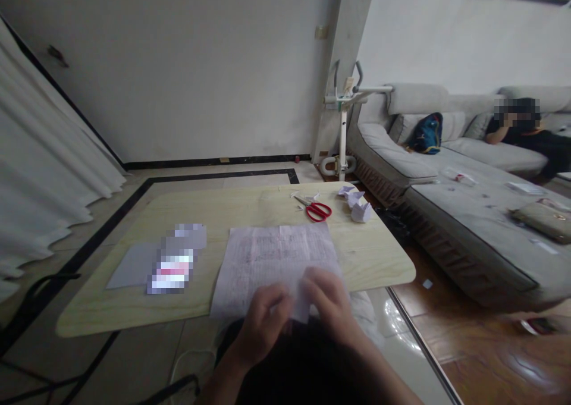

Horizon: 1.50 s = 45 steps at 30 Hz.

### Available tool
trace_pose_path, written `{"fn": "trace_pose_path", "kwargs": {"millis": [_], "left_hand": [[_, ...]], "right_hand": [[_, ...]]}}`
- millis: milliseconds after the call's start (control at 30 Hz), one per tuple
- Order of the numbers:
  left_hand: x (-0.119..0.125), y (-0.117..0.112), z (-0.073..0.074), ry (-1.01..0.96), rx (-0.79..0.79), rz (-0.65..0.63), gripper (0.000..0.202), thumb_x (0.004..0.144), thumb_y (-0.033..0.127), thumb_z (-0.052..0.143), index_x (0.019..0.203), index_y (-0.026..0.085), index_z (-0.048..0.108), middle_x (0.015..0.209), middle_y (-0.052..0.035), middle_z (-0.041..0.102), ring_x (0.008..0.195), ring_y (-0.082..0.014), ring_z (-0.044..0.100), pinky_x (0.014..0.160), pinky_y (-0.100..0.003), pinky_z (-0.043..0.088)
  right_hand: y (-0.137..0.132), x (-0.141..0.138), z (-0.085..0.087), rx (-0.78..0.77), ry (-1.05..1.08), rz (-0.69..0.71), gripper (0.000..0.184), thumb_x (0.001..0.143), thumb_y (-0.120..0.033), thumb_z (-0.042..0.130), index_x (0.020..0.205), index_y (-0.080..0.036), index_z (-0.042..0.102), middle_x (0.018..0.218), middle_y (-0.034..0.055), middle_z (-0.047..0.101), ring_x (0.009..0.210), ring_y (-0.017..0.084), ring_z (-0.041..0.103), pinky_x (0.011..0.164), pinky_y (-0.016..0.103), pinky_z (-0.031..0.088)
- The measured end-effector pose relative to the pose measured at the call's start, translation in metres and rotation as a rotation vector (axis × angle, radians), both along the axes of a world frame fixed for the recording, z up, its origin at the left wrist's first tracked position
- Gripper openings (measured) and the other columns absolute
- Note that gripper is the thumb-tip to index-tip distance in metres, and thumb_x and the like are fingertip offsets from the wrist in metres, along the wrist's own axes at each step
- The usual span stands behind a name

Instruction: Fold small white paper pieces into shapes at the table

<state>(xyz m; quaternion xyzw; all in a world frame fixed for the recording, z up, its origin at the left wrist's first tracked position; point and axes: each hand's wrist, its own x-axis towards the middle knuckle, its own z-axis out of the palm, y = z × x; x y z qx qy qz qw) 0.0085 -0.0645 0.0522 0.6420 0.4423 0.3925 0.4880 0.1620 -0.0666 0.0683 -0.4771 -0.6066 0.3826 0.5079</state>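
Note:
A large printed sheet of paper (276, 244) lies flat near the table's front edge. Over its lower part, my left hand (266, 313) is closed in a pinch at the left side of a smaller white piece of paper (301, 303). My right hand (329, 304) grips the right side of that piece with curled fingers, slightly blurred. The piece hangs down between both hands, and its lower end reaches past the table edge. Beyond the sheet rest red-handled scissors (318, 211), blades pointing left. Several folded white paper shapes (360, 211) stand at the far right corner.
On the pale wooden table (232, 209), a blurred-out lit device (172, 272) overlaps a white sheet (130, 267) at left. Small paper scraps lie by the scissors. A grey sofa (468, 232) with a seated person (520, 134) and exercise equipment (342, 137) stand beyond on the right.

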Motion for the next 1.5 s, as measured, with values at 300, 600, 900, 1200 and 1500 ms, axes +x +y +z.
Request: {"fn": "trace_pose_path", "kwargs": {"millis": [300,600,900,1200,1500], "left_hand": [[-0.003,0.002,0.001,0.138,0.114,-0.096,0.034,0.09,0.03,0.041,0.058,0.019,0.042,0.055,0.0018,0.045,0.057,-0.013,0.047,0.056,-0.024,0.037],[-0.004,0.003,0.0,0.06,0.0,-0.125,0.038,0.091,0.034,0.041,0.055,0.02,0.043,0.049,0.0023,0.047,0.047,-0.0111,0.047,0.048,-0.022,0.036],[-0.004,0.005,-0.018,-0.196,-0.124,0.028,0.038,0.091,0.037,0.044,0.057,0.021,0.037,0.046,0.0072,0.035,0.041,-0.0086,0.041,0.042,-0.019,0.034],[-0.003,0.008,-0.008,-0.032,-0.048,0.054,0.036,0.092,0.039,0.046,0.062,0.019,0.046,0.049,0.005,0.046,0.046,-0.0095,0.048,0.046,-0.019,0.037],[-0.001,0.008,-0.009,0.066,0.041,0.038,0.042,0.094,0.041,0.042,0.059,0.018,0.046,0.048,0.0039,0.048,0.046,-0.0094,0.047,0.047,-0.02,0.036]], "right_hand": [[0.004,0.002,-0.003,-0.115,0.014,0.158,0.028,0.085,-0.03,0.051,0.06,-0.018,0.047,0.062,-0.0023,0.043,0.063,0.013,0.041,0.059,0.025,0.033],[0.008,-0.001,-0.003,-0.1,0.092,0.053,0.031,0.085,-0.03,0.049,0.057,-0.02,0.039,0.055,-0.0043,0.037,0.054,0.011,0.037,0.05,0.023,0.03],[0.011,0.0,-0.007,-0.155,0.181,0.071,0.039,0.087,-0.043,0.053,0.058,-0.018,0.048,0.053,-0.0028,0.048,0.052,0.011,0.045,0.051,0.023,0.036],[0.007,0.0,-0.003,-0.115,0.062,0.033,0.038,0.089,-0.038,0.052,0.057,-0.018,0.049,0.055,-0.0025,0.047,0.055,0.012,0.045,0.054,0.024,0.036],[0.013,0.0,-0.005,-0.033,0.021,-0.002,0.024,0.086,-0.034,0.056,0.069,-0.017,0.059,0.066,0.0005,0.058,0.064,0.014,0.052,0.061,0.026,0.041]]}}
